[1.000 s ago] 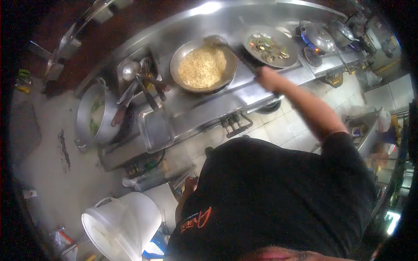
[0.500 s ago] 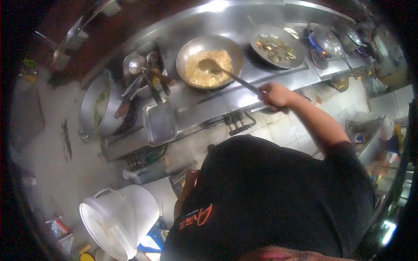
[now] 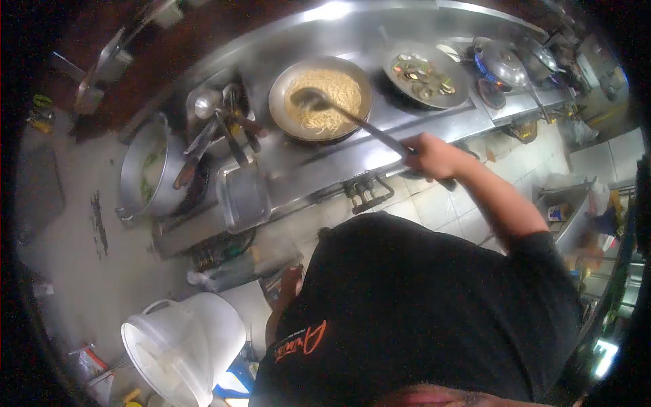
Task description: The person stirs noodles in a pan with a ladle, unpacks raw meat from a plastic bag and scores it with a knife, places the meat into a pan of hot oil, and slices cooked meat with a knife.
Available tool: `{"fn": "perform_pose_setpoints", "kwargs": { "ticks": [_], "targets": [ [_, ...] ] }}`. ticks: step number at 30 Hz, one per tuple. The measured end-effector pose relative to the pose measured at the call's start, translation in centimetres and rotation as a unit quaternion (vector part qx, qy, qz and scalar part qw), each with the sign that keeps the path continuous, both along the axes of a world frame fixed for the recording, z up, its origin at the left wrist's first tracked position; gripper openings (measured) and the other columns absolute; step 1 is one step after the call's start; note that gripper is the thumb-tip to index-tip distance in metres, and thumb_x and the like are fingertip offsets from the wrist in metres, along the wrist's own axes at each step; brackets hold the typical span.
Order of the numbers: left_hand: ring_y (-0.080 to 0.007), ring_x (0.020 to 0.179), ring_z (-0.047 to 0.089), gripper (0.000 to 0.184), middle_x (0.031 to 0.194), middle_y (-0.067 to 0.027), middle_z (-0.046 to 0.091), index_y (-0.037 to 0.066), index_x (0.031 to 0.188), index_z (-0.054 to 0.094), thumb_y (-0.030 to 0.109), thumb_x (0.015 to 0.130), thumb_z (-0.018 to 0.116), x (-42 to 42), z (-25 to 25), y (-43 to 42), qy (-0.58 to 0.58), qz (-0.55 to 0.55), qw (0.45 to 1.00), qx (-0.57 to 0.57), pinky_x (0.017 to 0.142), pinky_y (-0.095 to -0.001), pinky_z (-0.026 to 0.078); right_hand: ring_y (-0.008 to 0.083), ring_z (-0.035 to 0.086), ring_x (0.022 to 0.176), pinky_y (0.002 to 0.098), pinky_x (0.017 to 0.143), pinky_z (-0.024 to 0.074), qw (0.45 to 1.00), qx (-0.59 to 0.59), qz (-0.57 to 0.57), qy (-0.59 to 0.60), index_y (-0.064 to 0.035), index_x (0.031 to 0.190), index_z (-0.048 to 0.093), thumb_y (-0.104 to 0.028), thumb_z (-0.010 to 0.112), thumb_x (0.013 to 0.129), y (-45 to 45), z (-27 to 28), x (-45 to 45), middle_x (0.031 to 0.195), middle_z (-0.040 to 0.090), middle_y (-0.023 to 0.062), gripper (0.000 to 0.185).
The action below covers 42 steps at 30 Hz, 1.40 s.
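My right hand point(image 3: 435, 160) is closed round the long handle of a ladle point(image 3: 386, 139). The ladle's bowl rests among pale noodles point(image 3: 332, 87) inside a wide wok point(image 3: 281, 112), towards the left side of the noodles. Low beside my black shirt hangs my left hand point(image 3: 290, 281), small and dim; its fingers do not show clearly. To the right of the noodles, a second wok point(image 3: 444, 71) holds dark greens and shellfish-like pieces in liquid.
Left of the woks stand a utensil container point(image 3: 203, 105) with several tools, a clear rectangular tub point(image 3: 245, 197) and a large pot point(image 3: 129, 163). A lidded pan point(image 3: 505, 64) sits over a blue flame at the right. A white bucket point(image 3: 217, 332) is at lower left.
The ladle's bowl has shifted left through the noodles, which are now spread differently, with strands down the wok's near side. My right hand keeps its grip. The whole view has shifted slightly.
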<state>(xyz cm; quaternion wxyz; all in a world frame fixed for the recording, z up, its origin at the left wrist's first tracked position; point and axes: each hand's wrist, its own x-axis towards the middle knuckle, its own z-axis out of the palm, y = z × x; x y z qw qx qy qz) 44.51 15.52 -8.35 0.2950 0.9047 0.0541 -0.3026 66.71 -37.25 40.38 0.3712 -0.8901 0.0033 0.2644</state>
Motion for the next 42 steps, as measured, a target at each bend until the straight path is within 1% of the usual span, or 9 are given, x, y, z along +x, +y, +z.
{"fn": "perform_pose_setpoints", "kwargs": {
  "ticks": [5, 7, 15, 19, 23, 26, 29, 31, 42],
  "targets": [
    [-0.0219, 0.049, 0.045, 0.048, 0.058, -0.0146, 0.054, 0.001, 0.064, 0.059, 0.041, 0.088, 0.065, 0.7, -0.8, -0.1, 0.05, 0.088, 0.981, -0.168, 0.053, -0.0483, 0.036, 0.0191, 0.059, 0.052, 0.035, 0.048, 0.0485, 0.996, 0.021, 0.004, 0.084, 0.0025, 0.104, 0.065, -0.012, 0.058, 0.091, 1.1, -1.5, -0.4, 0.068, 0.059, 0.0079, 0.021],
    [-0.0213, 0.048, 0.044, 0.047, 0.057, -0.014, 0.054, 0.0, 0.064, 0.059, 0.041, 0.087, 0.066, 1.5, 0.8, -1.6, 0.031, 0.015, 0.999, 0.008, 0.053, -0.0489, 0.035, 0.0214, 0.061, 0.053, 0.0387, 0.051, 0.0492, 0.998, -0.029, 0.006, 0.046, 0.0028, 0.101, 0.066, -0.016, 0.06, 0.091, 0.8, -2.6, 0.6, 0.071, 0.063, 0.0119, 0.022],
    [-0.029, 0.067, 0.066, 0.044, 0.07, -0.0182, 0.068, -0.002, 0.077, 0.069, 0.041, 0.087, 0.066, -0.3, 1.3, -2.3, 0.076, 0.164, 0.983, -0.02, 0.068, -0.0448, 0.05, 0.0225, 0.064, 0.054, 0.0385, 0.051, 0.0508, 0.988, -0.094, 0.044, 0.113, 0.0017, 0.103, 0.066, -0.021, 0.065, 0.09, -1.2, 7.0, -0.7, 0.073, 0.065, 0.0152, 0.026],
    [-0.0335, 0.075, 0.069, 0.044, 0.077, -0.0206, 0.07, -0.003, 0.084, 0.071, 0.041, 0.087, 0.066, -2.4, -2.3, -1.3, 0.037, 0.106, 0.993, 0.026, 0.074, -0.0452, 0.052, 0.035, 0.065, 0.072, 0.0437, 0.067, 0.0514, 0.96, -0.193, 0.161, -0.124, -0.0006, 0.11, 0.063, -0.02, 0.063, 0.089, -3.4, -3.5, 1.6, 0.077, 0.064, 0.0181, 0.028],
    [-0.0372, 0.081, 0.069, 0.046, 0.083, -0.0219, 0.071, -0.003, 0.09, 0.071, 0.042, 0.088, 0.066, -1.5, -3.0, -1.7, 0.007, 0.077, 0.995, 0.066, 0.079, -0.0468, 0.053, 0.0468, 0.066, 0.086, 0.0517, 0.075, 0.0522, 0.977, -0.141, -0.016, -0.16, 0.0021, 0.1, 0.064, -0.023, 0.064, 0.089, -0.9, -6.2, 2.6, 0.089, 0.068, 0.0271, 0.027],
    [-0.0392, 0.085, 0.068, 0.048, 0.086, -0.0212, 0.072, -0.002, 0.091, 0.071, 0.046, 0.088, 0.066, -0.9, 1.5, -2.7, 0.011, -0.02, 0.997, 0.072, 0.082, -0.048, 0.052, 0.0451, 0.067, 0.08, 0.051, 0.074, 0.0526, 0.963, -0.094, -0.129, -0.217, 0.0048, 0.097, 0.064, -0.024, 0.064, 0.089, 2.0, -11.5, 3.9, 0.084, 0.067, 0.0285, 0.03],
    [-0.0401, 0.084, 0.068, 0.047, 0.085, -0.0203, 0.071, 0.0, 0.088, 0.07, 0.047, 0.088, 0.064, -1.6, 0.6, -1.9, -0.074, -0.134, 0.986, 0.061, 0.081, -0.0481, 0.052, 0.0202, 0.059, 0.056, 0.0367, 0.05, 0.0467, 0.92, 0.272, -0.279, 0.042, 0.0009, 0.085, 0.064, -0.021, 0.064, 0.091, 3.1, -10.2, 4.5, 0.068, 0.061, 0.0112, 0.023],
    [-0.041, 0.082, 0.068, 0.045, 0.082, -0.0199, 0.071, 0.002, 0.084, 0.07, 0.047, 0.088, 0.064, -2.1, 0.7, -2.6, -0.031, 0.132, 0.991, -0.011, 0.077, -0.0482, 0.052, 0.0163, 0.055, 0.052, 0.0331, 0.046, 0.0423, 0.942, 0.23, -0.242, 0.025, -0.001, 0.085, 0.063, -0.02, 0.064, 0.092, 2.7, -6.7, 3.0, 0.066, 0.058, 0.0074, 0.021],
    [-0.0439, 0.071, 0.063, 0.052, 0.071, -0.0244, 0.064, -0.001, 0.069, 0.063, 0.046, 0.091, 0.059, -1.5, 0.3, 0.0, 0.014, -0.041, 0.998, 0.034, 0.067, -0.0517, 0.046, 0.0147, 0.053, 0.049, 0.0325, 0.047, 0.0439, 0.984, 0.109, -0.139, 0.005, 0.0037, 0.096, 0.064, -0.02, 0.06, 0.097, 3.4, -5.4, -0.6, 0.065, 0.059, 0.0065, 0.024]
  ]
}}
